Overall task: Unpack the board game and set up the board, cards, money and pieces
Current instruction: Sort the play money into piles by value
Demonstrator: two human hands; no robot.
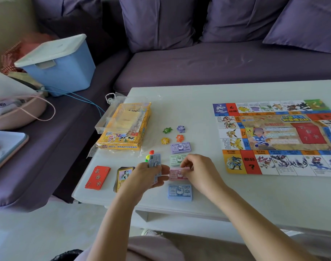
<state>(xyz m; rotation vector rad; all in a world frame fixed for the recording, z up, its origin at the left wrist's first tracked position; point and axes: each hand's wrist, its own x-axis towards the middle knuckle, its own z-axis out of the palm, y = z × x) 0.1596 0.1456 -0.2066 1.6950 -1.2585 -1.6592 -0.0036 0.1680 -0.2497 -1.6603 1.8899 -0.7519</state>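
— What have the hands got?

— The left hand has its fingers curled round a wad of notes, held upright over the bench. The right hand pinches a pink note by its edge, just above the pink stack.

— And the rest of the money?

— It lies in a column between the hands: purple stack farthest, then green stack, pink, and blue stack nearest.

— Pieces?

— Four star tokens lie beyond the purple stack. Small coloured pawns sit just behind the wad, partly hidden.

— Cards?

— The red cards and a deck lie side by side left of the left hand, the deck partly under the wrist.

— Box and board?

— The yellow box lies flat on a clear bag at the bench's far left edge. The board is spread open on the right, well apart from the money.
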